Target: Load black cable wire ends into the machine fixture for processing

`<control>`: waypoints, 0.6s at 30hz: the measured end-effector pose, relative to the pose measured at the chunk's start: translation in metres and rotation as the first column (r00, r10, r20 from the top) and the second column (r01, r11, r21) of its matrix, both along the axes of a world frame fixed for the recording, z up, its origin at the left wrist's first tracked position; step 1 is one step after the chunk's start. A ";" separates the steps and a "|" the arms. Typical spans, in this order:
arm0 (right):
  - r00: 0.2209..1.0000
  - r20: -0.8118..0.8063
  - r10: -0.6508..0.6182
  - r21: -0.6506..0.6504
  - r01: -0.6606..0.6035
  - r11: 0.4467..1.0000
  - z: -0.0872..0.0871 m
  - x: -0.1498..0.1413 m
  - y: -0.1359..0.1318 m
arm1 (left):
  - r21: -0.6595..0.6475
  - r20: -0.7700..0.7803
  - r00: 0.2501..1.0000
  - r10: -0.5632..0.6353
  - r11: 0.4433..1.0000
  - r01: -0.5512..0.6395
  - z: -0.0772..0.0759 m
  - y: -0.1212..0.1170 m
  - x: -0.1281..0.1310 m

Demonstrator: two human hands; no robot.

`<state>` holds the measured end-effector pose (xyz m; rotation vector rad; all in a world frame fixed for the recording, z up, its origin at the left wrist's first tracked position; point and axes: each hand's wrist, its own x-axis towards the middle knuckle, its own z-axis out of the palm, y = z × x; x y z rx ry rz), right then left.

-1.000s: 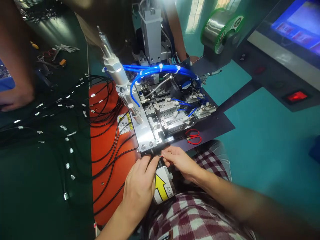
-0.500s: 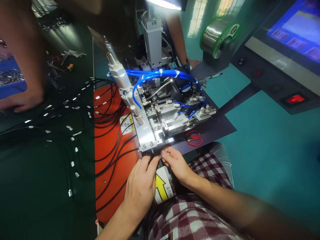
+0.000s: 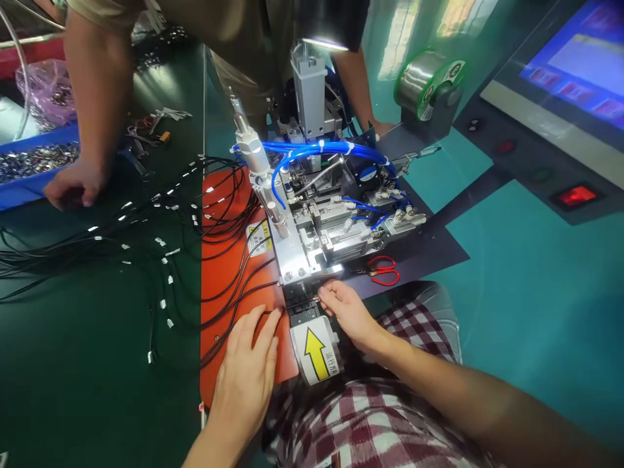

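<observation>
My right hand [image 3: 351,320] is closed in a pinch on the end of a black cable [image 3: 301,303], where a small bit of bare or coloured wire shows at the fingertips. The cable runs left from there across the front slot of a metal machine [image 3: 290,250]. My left hand [image 3: 246,374] lies over the front of the orange board [image 3: 234,276], its fingers stretched and slightly apart. Its fingertips touch or hover over the same cable; which of the two I cannot tell. Just right of that hand is a white cover with a yellow arrow [image 3: 316,354].
Red-handled scissors [image 3: 385,272] lie right of the machine. Several black cables with metal ends [image 3: 168,279] spread over the dark table. Behind stand a solder wire spool [image 3: 423,81] and a screen panel [image 3: 575,78]. A co-worker's hand [image 3: 80,182] rests by a blue bin [image 3: 36,185].
My left hand has moved left, away from the right hand and off the slot, and its fingers have spread. My right hand keeps its pinch. The view has shifted slightly left.
</observation>
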<state>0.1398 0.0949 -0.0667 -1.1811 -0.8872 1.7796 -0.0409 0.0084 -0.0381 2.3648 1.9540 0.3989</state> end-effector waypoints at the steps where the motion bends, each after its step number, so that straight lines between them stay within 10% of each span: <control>1: 1.000 0.002 0.000 0.000 0.000 1.000 0.000 0.000 0.000 | 0.002 0.003 1.000 -0.023 1.000 0.023 0.000 0.003 -0.004; 12: 0.971 0.140 -0.195 -0.054 0.204 0.977 -0.026 0.064 -0.019 | 0.025 0.033 0.999 -0.015 1.000 0.014 -0.004 -0.001 -0.010; 18: 0.947 0.215 -0.239 -0.109 0.266 0.958 -0.038 0.107 -0.049 | 0.109 0.200 0.978 -0.051 0.994 0.030 -0.004 0.045 -0.018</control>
